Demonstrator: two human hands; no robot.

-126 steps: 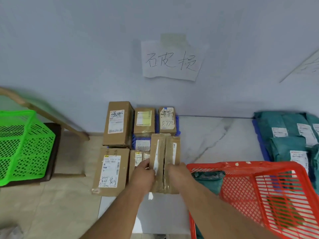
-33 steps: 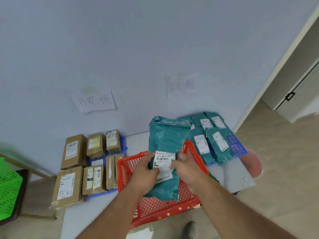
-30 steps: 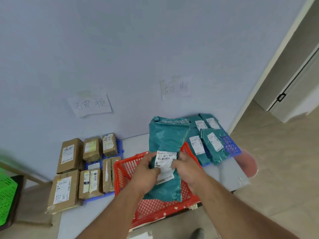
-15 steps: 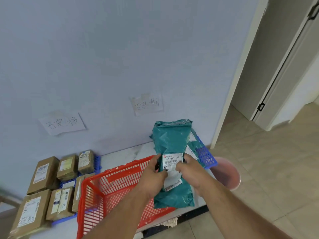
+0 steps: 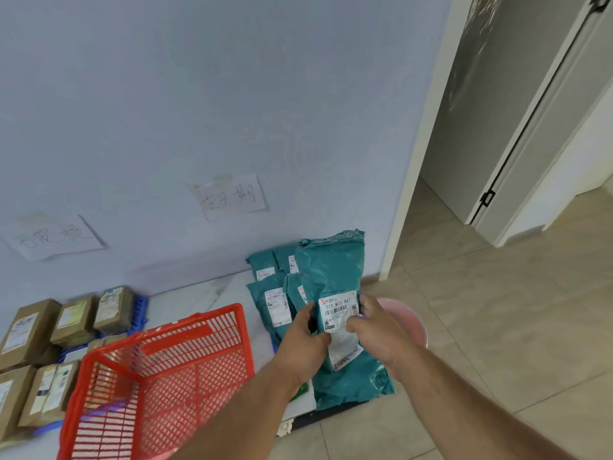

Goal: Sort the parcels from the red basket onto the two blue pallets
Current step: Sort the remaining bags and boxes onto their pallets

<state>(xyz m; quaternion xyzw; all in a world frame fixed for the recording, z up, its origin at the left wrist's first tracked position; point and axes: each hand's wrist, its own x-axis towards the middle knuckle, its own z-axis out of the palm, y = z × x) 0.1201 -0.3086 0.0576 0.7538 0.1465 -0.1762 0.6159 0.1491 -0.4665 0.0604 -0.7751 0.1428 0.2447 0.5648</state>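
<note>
Both hands — left hand point(image 5: 303, 340), right hand point(image 5: 378, 330) — grip a teal plastic mailer bag point(image 5: 335, 287) above the right-hand teal pile point(image 5: 268, 293); the red plastic basket point(image 5: 159, 366) looks nearly empty — sorting seems almost finished.

The crinkled teal plastic mailer bag point(image 5: 335, 270) is showing a slight sheen, its white paper label point(image 5: 338, 312) looking matt. The red plastic lattice basket point(image 5: 159, 370) is looking glossy, the brown cardboard boxes point(image 5: 28, 327) dull, and the beige floor tiles point(image 5: 497, 310) are shining smoothly.
</note>
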